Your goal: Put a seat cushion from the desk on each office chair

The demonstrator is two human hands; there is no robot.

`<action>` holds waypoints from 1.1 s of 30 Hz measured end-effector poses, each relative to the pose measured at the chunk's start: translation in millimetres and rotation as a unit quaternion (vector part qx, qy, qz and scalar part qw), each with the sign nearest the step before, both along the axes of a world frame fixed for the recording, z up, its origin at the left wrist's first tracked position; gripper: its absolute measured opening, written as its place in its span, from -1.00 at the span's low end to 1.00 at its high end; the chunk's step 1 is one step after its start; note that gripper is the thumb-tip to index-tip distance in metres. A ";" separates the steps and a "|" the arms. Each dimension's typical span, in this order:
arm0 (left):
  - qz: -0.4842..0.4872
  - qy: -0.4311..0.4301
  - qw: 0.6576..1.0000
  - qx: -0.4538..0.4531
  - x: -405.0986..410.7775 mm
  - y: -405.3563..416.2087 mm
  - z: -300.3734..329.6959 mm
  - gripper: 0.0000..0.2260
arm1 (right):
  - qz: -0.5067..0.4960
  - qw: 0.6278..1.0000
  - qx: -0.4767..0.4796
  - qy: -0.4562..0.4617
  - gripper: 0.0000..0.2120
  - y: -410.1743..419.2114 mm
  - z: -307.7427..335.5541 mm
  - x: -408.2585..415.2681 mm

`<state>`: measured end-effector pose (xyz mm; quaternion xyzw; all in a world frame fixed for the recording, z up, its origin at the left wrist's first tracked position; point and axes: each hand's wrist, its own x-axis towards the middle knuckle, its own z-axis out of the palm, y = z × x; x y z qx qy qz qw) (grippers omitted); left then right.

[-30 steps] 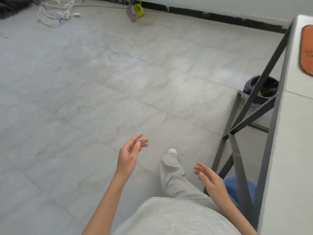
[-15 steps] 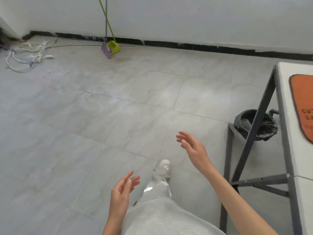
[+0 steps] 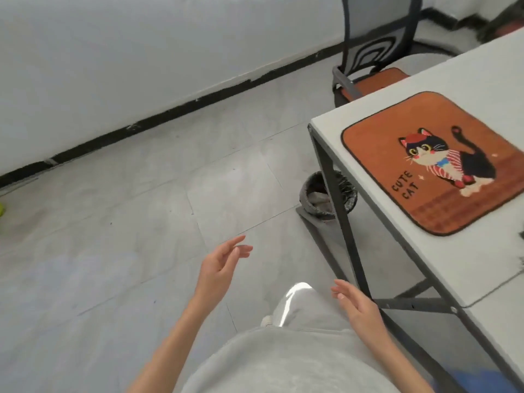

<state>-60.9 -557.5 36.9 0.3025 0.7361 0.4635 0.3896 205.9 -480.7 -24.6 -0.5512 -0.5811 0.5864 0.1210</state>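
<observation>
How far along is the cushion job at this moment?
Looks done: the office chair at the desk's far end already has an orange cushion on its seat. In hand: nothing; the left hand and right hand are both open and empty. Left: the cat cushion still lies flat on the desk. No second chair is in view.

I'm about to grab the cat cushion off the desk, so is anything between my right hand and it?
Nothing lies on the cushion. The right hand hangs open below the desk edge, beside its dark leg, so it must rise past the edge first.
</observation>
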 end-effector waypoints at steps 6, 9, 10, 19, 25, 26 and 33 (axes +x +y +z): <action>-0.137 0.004 0.991 0.004 -17.7 141.9 -14.1 -0.75 | -0.133 0.991 0.022 0.001 -0.70 82.4 -14.6 -25.6; -0.165 -0.007 0.986 -0.007 -18.6 186.5 -28.1 -0.75 | -0.174 0.984 0.032 0.029 -0.70 139.1 -8.4 -43.7; -0.166 -0.015 0.986 -0.014 -21.0 195.5 -30.5 -0.75 | -0.186 0.981 0.039 0.043 -0.72 155.8 -1.9 -49.3; -0.308 0.009 0.951 -0.033 -30.9 356.9 -15.8 -0.76 | -0.306 0.940 0.136 0.068 -0.71 295.5 47.0 -51.9; -0.421 0.058 0.905 -0.017 1.5 491.5 -14.6 -0.78 | -0.403 0.896 0.166 -0.091 -0.66 321.3 32.2 -12.6; -0.436 0.066 0.897 -0.019 9.9 513.1 -17.2 -0.78 | -0.413 0.884 0.163 -0.145 -0.65 323.7 25.6 -1.7; -0.492 0.176 0.849 -0.082 69.5 590.3 -37.5 -0.59 | -0.390 0.809 -0.039 -0.439 -0.44 328.3 -17.4 60.1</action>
